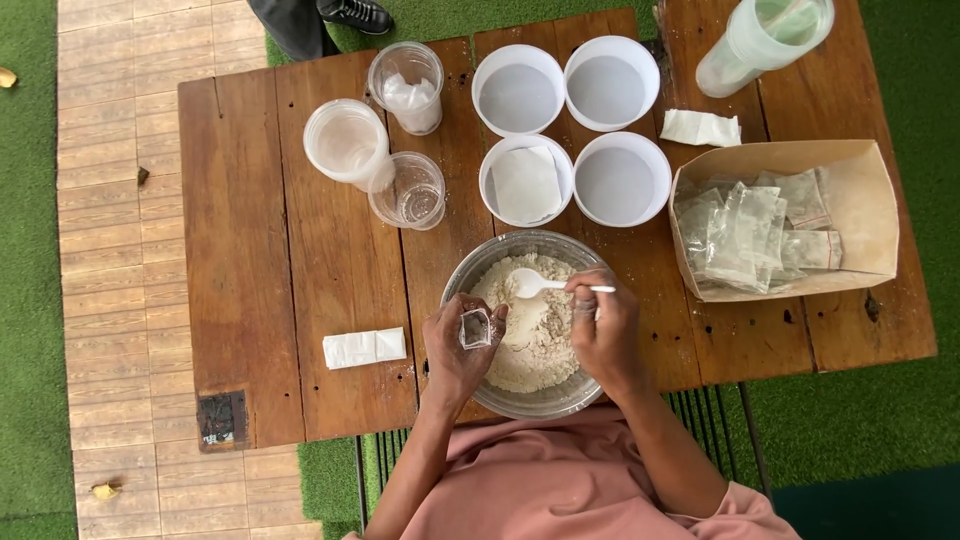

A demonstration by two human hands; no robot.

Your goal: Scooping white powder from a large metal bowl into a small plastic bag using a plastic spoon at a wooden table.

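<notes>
Right hand (603,325) pinching the thin handle of a light, stiff white plastic spoon (535,285) above the flour-filled metal bowl (480,262), while the left hand (455,345) grips a small, limp clear sachet (474,328) over the bowl's left side, best held by its edges.

Clear plastic sachets (752,235) piled in tan paper tray (872,190), table right. Small clear sachet (475,328) pinched over flour bowl. White folded packet (365,348) lies left of bowl.

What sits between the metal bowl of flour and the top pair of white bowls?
In the head view, two more white bowls; the left one holds a white sheet.
</notes>
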